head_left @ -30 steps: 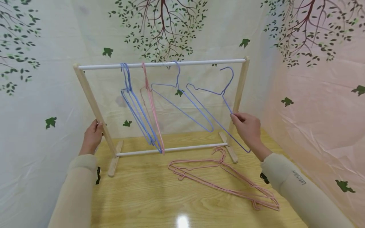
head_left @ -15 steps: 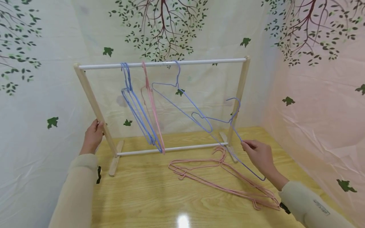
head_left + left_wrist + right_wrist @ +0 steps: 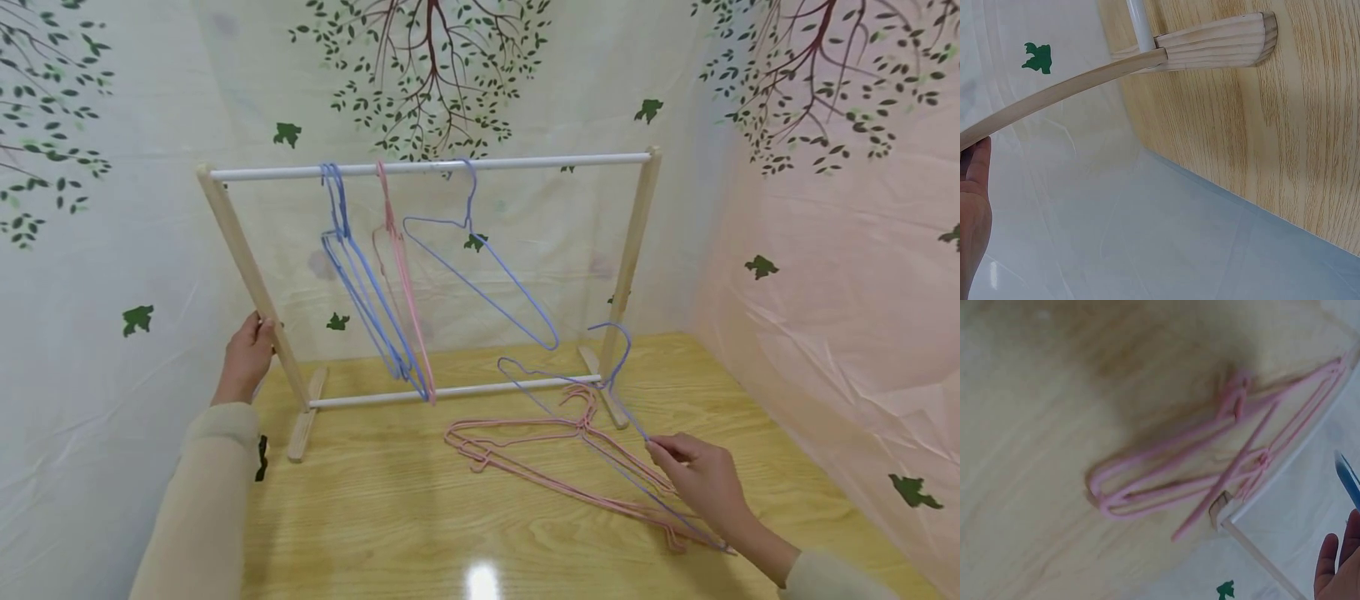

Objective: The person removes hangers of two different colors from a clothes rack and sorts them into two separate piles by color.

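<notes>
In the head view my right hand (image 3: 705,483) pinches a blue hanger (image 3: 628,343) by its sloping side, its hook up and to the left. The held hanger overlaps the stacked pink hangers (image 3: 525,482) on the table; I cannot tell if they touch. My left hand (image 3: 247,358) grips the left wooden post of the rack (image 3: 243,267). On the rack's white top bar (image 3: 562,162) hang several blue hangers (image 3: 342,208) bunched at left, pink hangers (image 3: 406,287) beside them, and a single blue hanger (image 3: 517,283) right of centre.
A white lower bar (image 3: 510,390) joins the rack's wooden feet (image 3: 307,421) on the wood-grain table (image 3: 360,517). Behind stands a pale sheet (image 3: 180,100) printed with branches and leaves. A pinkish sheet (image 3: 825,275) hangs at right.
My right hand has lowered the blue hanger from near the top bar toward the pink stack, moving down and somewhat right. The left hand keeps its grip on the post.
</notes>
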Motion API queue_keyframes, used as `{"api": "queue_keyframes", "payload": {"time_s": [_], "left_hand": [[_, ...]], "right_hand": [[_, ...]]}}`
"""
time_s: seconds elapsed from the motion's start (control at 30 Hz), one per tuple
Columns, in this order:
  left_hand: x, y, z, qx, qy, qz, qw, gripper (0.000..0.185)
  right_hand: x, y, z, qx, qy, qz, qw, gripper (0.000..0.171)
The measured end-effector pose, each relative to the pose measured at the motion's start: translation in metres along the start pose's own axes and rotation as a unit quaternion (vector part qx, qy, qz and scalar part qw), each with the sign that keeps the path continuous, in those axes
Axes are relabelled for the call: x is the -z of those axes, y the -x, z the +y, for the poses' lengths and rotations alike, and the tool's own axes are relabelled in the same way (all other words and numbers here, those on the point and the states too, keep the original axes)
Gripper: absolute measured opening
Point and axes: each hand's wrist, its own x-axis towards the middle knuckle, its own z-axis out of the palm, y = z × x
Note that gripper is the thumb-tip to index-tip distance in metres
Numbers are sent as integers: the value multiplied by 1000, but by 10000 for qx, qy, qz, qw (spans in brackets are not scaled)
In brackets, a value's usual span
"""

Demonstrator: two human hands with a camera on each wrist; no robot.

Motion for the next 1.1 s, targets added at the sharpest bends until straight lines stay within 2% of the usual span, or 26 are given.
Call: {"api": "queue_keyframes", "payload": {"time_s": [0.2, 0.4, 0.63, 0.9, 1.1], "left_hand": [[0, -4, -2, -5, 53, -45, 10000, 55], [1, -6, -3, -69, 39, -87, 9999, 56], [1, -9, -5, -67, 45, -69, 9999, 56], [2, -12, -6, 16, 36, -92, 9999, 56], [2, -12, -6, 44, 27, -107, 9999, 57]], "right_hand": [[-9, 20, -13, 164, -218, -191, 9994, 12], [-26, 31, -29, -140, -816, -613, 9947, 14], [-54, 34, -51, 150, -1193, -1098, 9866, 8], [-98, 32, -76, -140, -1834, -1684, 9684, 14], [-133, 28, -88, -809, -2093, -2010, 9535, 19]]}}
